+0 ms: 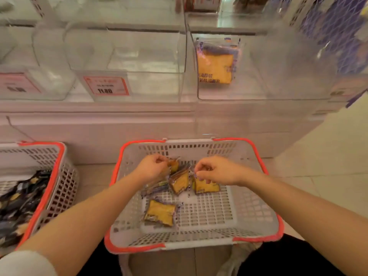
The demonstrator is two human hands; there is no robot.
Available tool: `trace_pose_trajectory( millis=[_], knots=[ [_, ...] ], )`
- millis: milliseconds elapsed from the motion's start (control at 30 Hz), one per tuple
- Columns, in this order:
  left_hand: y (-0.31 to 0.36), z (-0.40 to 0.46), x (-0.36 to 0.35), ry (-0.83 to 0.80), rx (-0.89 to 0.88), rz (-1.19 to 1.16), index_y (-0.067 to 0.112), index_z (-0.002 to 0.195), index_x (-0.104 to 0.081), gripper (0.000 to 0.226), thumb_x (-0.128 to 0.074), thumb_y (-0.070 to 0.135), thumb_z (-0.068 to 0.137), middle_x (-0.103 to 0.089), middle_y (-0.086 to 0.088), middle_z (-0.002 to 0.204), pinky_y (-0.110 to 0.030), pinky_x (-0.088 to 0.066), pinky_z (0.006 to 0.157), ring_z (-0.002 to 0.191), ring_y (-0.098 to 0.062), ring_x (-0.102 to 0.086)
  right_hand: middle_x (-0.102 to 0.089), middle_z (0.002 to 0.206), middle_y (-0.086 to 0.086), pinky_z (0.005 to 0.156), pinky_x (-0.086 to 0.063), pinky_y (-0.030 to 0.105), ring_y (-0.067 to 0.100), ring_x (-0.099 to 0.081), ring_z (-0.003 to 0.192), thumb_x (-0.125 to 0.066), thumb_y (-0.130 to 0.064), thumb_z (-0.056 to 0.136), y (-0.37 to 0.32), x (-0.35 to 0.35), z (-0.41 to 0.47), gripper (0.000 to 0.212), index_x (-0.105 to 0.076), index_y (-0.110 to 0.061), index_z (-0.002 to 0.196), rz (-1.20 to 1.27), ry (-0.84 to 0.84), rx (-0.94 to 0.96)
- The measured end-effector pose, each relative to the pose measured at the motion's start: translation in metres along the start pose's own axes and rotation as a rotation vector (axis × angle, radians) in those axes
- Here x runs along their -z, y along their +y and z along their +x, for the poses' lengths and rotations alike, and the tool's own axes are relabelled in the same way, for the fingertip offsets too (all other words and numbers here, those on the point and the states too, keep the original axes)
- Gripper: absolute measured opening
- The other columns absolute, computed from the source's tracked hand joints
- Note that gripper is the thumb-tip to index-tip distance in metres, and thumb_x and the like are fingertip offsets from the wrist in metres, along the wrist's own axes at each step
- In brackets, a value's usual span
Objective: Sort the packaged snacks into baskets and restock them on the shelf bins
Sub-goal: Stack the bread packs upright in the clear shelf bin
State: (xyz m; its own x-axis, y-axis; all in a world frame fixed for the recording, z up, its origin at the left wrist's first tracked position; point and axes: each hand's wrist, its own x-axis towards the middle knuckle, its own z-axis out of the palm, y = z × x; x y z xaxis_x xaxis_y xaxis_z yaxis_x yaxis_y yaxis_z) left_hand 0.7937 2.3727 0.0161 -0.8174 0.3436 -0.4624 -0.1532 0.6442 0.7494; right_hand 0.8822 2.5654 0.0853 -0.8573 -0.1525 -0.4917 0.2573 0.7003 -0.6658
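Yellow snack packets (pixel 159 213) are lying in a white perforated basket (pixel 249 222) edged in red; price tag (pixel 106 85) showing red-bordered white

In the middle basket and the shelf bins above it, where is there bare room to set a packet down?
Middle basket: bare floor on its right half, beside the lone packet. Its far side is crowded by both hands and packets. The bin with the price tag looks bare; the bin to its right holds a packet at its left.

2 bare forearms, no watch or rings showing. White sleeve (pixel 25 262) bunched up at 7 o'clock on the left arm, dark trousers (pixel 282 259) at 6.
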Motion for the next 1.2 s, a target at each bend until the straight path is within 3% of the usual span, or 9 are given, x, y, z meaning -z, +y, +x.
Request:
trace_pose_trajectory(
  millis=[133,267,400,500,600,767,900,1033,1200],
  knots=[
    [-0.066,0.007,-0.026,-0.046,0.171,0.269,0.010,0.073,-0.052,0.022,-0.043,0.006,0.092,-0.051,-0.009,0.065,-0.034,-0.036,0.061,0.067,-0.025,-0.050,-0.064,0.097,0.008,0.071,-0.050,0.027,0.011,-0.059,0.074,-0.050,-0.022,0.095,0.051,-0.055,0.038,0.021,-0.061,-0.005,0.102,0.002,-0.133,-0.154],
    [-0.126,0.012,-0.055,-0.162,0.363,0.379,-0.008,0.115,-0.054,0.029,-0.041,0.009,0.095,-0.058,-0.027,0.114,-0.039,-0.043,0.083,0.106,-0.036,-0.055,-0.060,0.109,0.029,0.072,-0.051,0.035,0.037,-0.061,0.089,-0.045,-0.020,0.095,0.087,-0.101,0.062,0.035,-0.055,0.012,0.108,0.038,-0.202,-0.295],
    [-0.166,0.017,-0.074,-0.226,0.402,0.482,0.001,0.133,-0.039,0.040,-0.041,0.015,0.096,-0.052,-0.022,0.127,-0.035,-0.044,0.084,0.112,-0.034,-0.053,-0.056,0.115,0.033,0.079,-0.048,0.041,0.043,-0.056,0.103,-0.044,-0.019,0.096,0.105,-0.134,0.076,0.037,-0.056,0.013,0.110,0.066,-0.263,-0.395],
    [-0.186,0.021,-0.089,-0.232,0.412,0.515,0.001,0.128,-0.044,0.036,-0.043,0.019,0.097,-0.054,-0.021,0.124,-0.036,-0.044,0.086,0.111,-0.034,-0.054,-0.061,0.113,0.020,0.076,-0.048,0.037,0.029,-0.059,0.090,-0.044,-0.025,0.096,0.113,-0.150,0.078,0.028,-0.060,-0.003,0.101,0.068,-0.320,-0.448],
    [-0.197,0.030,-0.099,-0.192,0.484,0.561,0.000,0.126,-0.045,0.044,-0.049,0.031,0.095,-0.053,-0.021,0.125,-0.038,-0.043,0.090,0.114,-0.032,-0.052,-0.062,0.109,0.027,0.065,-0.046,0.034,0.029,-0.058,0.079,-0.041,-0.025,0.096,0.119,-0.157,0.075,0.038,-0.057,0.007,0.108,0.051,-0.329,-0.456],
    [-0.197,0.045,-0.102,-0.261,0.505,0.567,0.001,0.110,-0.060,0.032,-0.053,0.027,0.093,-0.063,-0.018,0.113,-0.035,-0.046,0.085,0.105,-0.030,-0.059,-0.065,0.106,0.014,0.086,-0.047,0.039,0.028,-0.061,0.094,-0.046,-0.027,0.096,0.134,-0.162,0.067,0.032,-0.062,-0.002,0.106,0.036,-0.309,-0.466],
    [-0.187,0.041,-0.103,-0.264,0.277,0.329,0.006,0.090,-0.061,0.012,-0.056,0.017,0.092,-0.061,-0.009,0.087,-0.029,-0.043,0.072,0.087,-0.026,-0.058,-0.057,0.124,0.009,0.090,-0.047,0.035,0.024,-0.056,0.108,-0.048,-0.030,0.095,0.143,-0.169,0.066,0.033,-0.057,-0.009,0.119,0.072,-0.155,-0.536],
    [-0.163,0.021,-0.089,-0.308,0.048,0.024,0.024,0.072,-0.051,0.021,-0.060,0.019,0.089,-0.051,0.012,0.065,-0.015,-0.034,0.052,0.058,-0.004,-0.046,-0.036,0.148,0.005,0.096,-0.044,0.031,0.024,-0.041,0.130,-0.046,-0.051,0.092,0.135,-0.172,0.069,0.067,-0.029,-0.014,0.146,0.513,0.082,-0.746],
    [-0.126,0.000,-0.071,-0.352,0.014,-0.308,0.023,0.070,-0.055,0.021,-0.068,0.013,0.082,-0.066,0.012,0.066,-0.009,-0.044,0.055,0.061,0.004,-0.059,-0.063,0.118,0.002,0.099,-0.045,0.039,0.016,-0.061,0.102,-0.050,-0.040,0.094,0.124,-0.163,0.056,0.035,-0.054,-0.017,0.120,1.052,0.279,-0.667]
  ],
)
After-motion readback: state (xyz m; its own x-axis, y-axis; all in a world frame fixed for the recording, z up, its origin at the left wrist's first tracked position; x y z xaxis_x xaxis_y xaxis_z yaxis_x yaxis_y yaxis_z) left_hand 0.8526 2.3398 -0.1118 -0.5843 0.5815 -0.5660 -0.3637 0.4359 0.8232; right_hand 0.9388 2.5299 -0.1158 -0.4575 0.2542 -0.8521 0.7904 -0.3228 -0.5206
